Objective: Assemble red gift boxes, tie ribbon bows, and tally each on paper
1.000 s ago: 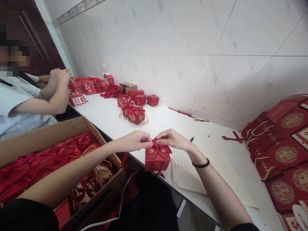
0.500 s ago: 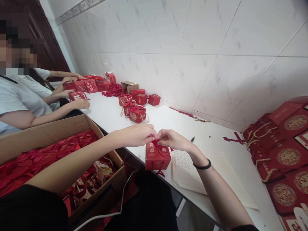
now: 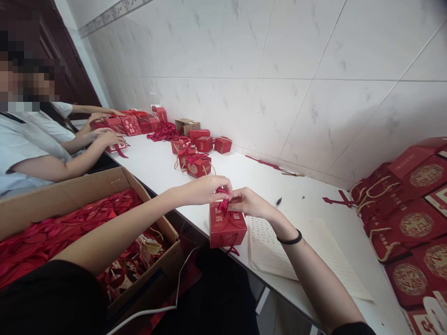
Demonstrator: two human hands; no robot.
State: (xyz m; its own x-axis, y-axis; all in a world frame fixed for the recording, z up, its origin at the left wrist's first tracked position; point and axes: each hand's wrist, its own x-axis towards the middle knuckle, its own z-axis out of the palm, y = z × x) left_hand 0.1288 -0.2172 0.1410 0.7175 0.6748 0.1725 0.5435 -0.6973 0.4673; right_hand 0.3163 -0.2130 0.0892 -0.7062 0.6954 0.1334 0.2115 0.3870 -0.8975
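Pinching a red ribbon (image 3: 223, 204) between them, the left hand (image 3: 206, 190) and the right hand (image 3: 249, 203) meet at the middle of the frame, directly over a small red gift box (image 3: 226, 228). Both hands are closed on the ribbon, fingertips close together, the left thumb and forefinger uppermost. The box stands upright at the near edge of the white table (image 3: 244, 177), with gold characters on its front face and a ribbon tail hanging below its lower edge. A black band (image 3: 289, 240) circles the right wrist. Just right of the box, a sheet of printed paper (image 3: 279, 251) lies flat on the table, its near corner overhanging the edge. A dark pen (image 3: 278, 201) lies beyond the right hand. In the lower left of the frame, an open cardboard carton (image 3: 115, 186) holds a mass of red ribbons and folded red stock. Finished red boxes with rope handles (image 3: 197, 164) sit in a cluster at the upper middle, near the tiled wall (image 3: 279, 70). Large red boxes with gold medallions (image 3: 412, 209) are stacked at the right edge. At the upper left, another person's hands (image 3: 108, 137) rest on red items at the far end of the table; what they grip cannot be made out.
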